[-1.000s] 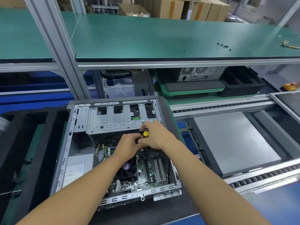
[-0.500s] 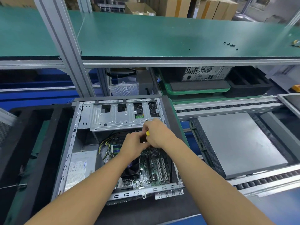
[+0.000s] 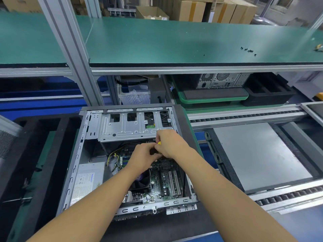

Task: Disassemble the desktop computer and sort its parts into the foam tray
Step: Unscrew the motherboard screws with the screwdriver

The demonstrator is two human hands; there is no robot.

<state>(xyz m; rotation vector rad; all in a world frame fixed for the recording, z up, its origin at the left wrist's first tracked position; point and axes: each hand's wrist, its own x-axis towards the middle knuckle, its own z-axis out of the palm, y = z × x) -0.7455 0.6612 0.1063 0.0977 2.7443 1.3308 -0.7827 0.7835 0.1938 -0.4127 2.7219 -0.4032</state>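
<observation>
Over the motherboard's (image 3: 167, 180) far edge, the right hand (image 3: 172, 145) clenches a yellow-capped screwdriver (image 3: 159, 142) and the left hand (image 3: 143, 158) pinches its dark lower part. Both are inside the open desktop computer (image 3: 90, 130), just near of the drive cage (image 3: 125, 128). The black foam tray (image 3: 59, 154) lies just left.

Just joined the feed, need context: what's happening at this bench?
A person is working inside the open computer case, which lies on its side. The right hand grips a yellow-handled screwdriver, and the left hand pinches it lower down, just below the drive cage, above the motherboard. The power supply and motherboard are in the case; the foam tray sits to the left.
</observation>
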